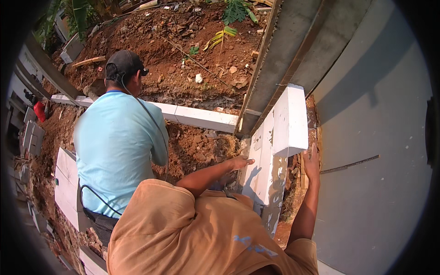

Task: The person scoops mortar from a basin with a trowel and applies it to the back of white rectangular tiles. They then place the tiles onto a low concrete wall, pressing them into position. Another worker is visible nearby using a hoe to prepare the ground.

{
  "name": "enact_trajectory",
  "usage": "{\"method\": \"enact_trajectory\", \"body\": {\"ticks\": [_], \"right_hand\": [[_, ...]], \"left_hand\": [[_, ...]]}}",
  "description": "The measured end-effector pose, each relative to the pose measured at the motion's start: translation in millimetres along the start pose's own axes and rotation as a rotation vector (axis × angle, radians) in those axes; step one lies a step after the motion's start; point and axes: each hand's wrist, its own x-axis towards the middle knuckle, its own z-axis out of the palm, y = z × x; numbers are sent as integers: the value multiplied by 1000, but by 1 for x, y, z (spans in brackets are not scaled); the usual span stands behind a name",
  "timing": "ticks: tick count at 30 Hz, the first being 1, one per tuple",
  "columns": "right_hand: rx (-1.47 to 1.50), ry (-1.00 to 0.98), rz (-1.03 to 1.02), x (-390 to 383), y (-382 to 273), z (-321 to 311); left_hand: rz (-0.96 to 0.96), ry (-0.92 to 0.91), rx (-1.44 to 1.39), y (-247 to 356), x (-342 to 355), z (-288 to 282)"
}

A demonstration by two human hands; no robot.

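Observation:
A white block [297, 120] sits at the top of a low white block wall [260, 172], against a grey concrete column [286, 59]. Grey mortar [276, 181] is smeared in patches on the wall below the block. My left hand [240, 162] rests by the wall's left side, fingers stretched toward it and holding nothing. At the block's near right corner is my right hand [311, 161], its fingers extended upward and touching or very close to the block. Its grip on the block is not closed. Both my arms come from orange-brown sleeves.
Close on my left is a co-worker [120, 137] in a light blue shirt and dark cap. A smooth grey wall [371, 151] rises at right, with a rebar rod [350, 165] beside it. A white block row [197, 117] crosses red soil [183, 55]. Loose blocks [66, 183] lie left.

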Motion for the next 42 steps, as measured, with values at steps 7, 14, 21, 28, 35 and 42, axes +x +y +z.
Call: {"method": "enact_trajectory", "body": {"ticks": [7, 14, 21, 28, 35, 42], "right_hand": [[122, -343, 48, -92, 10, -9], [54, -341, -13, -132, -48, -39], [-194, -237, -404, -165, -123, -26], [-186, -734, -603, -248, -213, 100], [-318, -1357, -531, -388, -165, 238], [-468, -1436, -539, -430, -103, 266]], "left_hand": [[-274, 181, 334, -189, -138, 2], [-511, 217, -55, -81, -261, 8], [-258, 184, -186, -164, -250, 65], [-340, -246, 395, -242, -361, 116], [-186, -90, -204, -345, -470, 152], [-584, 793, -457, -395, -646, 223]]}}
